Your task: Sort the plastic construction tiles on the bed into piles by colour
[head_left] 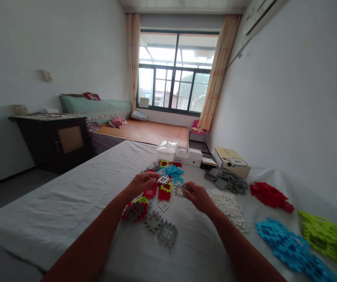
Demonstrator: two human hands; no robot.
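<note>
a wide surface draped in wrinkled pale grey cloth (98,178) spreads under everything, giving the small parts a flat, soft rest. at its far end stand a yellow cardboard box with a cartoon print (235,164) and a clear plastic tub (167,149), probably set there to keep them out of the hands' way.

down the right side lie loose heaps of notched plastic pieces: bright blue (291,248), lime green (327,237), red (271,197) and dark grey (228,183), with a heap of white lattice pieces (229,209) nearer the middle. they lie apart by colour, likely so that any one colour is easy to find.

the right hand (196,194) has its fingers closed on the edge of a notched grey plastic square (180,190), seemingly pinched at the rim so its face stays free. the left hand (145,184) is half curled, fingertips by a small white plastic lattice (163,179) amid a mixed red, yellow-green and blue cluster; whether it grips that lattice, i cannot tell. another small white lattice square (163,206) lies on the cloth between the forearms.
</note>
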